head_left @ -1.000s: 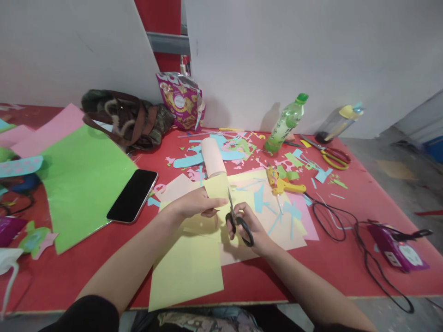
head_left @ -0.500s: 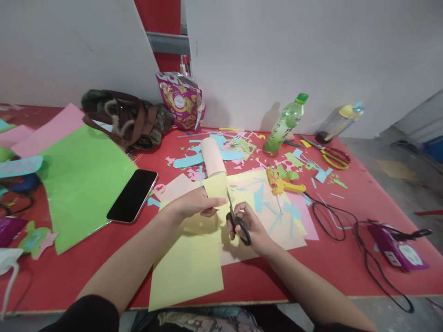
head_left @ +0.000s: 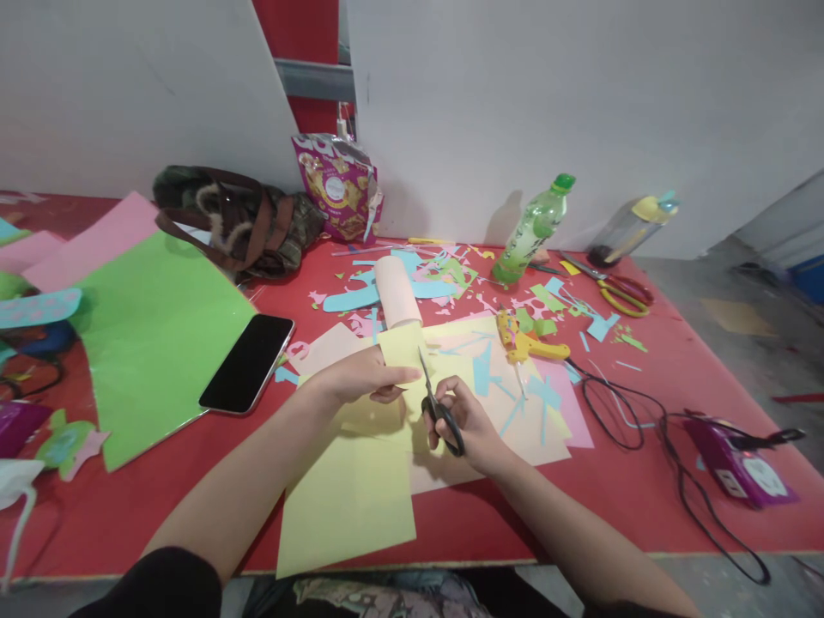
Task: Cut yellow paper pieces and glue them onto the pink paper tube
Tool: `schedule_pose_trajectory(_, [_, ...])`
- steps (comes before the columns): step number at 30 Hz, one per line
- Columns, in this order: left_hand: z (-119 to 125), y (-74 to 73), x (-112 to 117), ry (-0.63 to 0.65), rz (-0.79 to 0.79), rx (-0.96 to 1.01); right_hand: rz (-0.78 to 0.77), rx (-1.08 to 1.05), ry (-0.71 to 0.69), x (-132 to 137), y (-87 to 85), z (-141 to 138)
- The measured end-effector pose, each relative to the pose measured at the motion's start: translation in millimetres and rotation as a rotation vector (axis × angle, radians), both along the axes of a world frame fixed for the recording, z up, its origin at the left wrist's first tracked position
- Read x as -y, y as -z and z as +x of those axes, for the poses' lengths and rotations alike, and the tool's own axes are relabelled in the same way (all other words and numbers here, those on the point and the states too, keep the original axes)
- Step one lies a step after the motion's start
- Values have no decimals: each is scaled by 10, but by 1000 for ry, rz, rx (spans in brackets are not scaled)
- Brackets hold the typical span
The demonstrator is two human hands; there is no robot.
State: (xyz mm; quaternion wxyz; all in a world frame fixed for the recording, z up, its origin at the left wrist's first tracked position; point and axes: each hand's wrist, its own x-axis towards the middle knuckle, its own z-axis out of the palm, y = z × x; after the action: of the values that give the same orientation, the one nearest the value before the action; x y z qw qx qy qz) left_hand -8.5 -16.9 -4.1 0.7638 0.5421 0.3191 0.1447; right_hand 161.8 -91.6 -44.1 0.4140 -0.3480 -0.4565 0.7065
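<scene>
My left hand (head_left: 360, 378) pinches a small piece of yellow paper (head_left: 402, 348) and holds it up over the table. My right hand (head_left: 464, 421) grips black-handled scissors (head_left: 438, 405), with the blades pointing up into the lower edge of that yellow piece. Under both hands lies a larger yellow sheet (head_left: 351, 502) that hangs over the table's front edge. A peach sheet (head_left: 508, 429) lies beneath my right hand.
A black phone (head_left: 248, 362) rests on a green sheet (head_left: 148, 335). A yellow glue gun (head_left: 524, 343) with its black cable (head_left: 618, 412), a peach paper roll (head_left: 396, 292), a green bottle (head_left: 533, 227), red-yellow scissors (head_left: 614, 287), a bag (head_left: 235, 219), a snack pouch (head_left: 338, 184) and several paper scraps lie behind.
The scissor handles have closed a little and the blades have advanced slightly into the yellow piece. My left hand has stayed where it was.
</scene>
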Motion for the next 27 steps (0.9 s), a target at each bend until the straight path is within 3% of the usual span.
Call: schedule_pose_trajectory(27, [2,20,-16,-20,-42,25,-86,-28,15,3,9,-16])
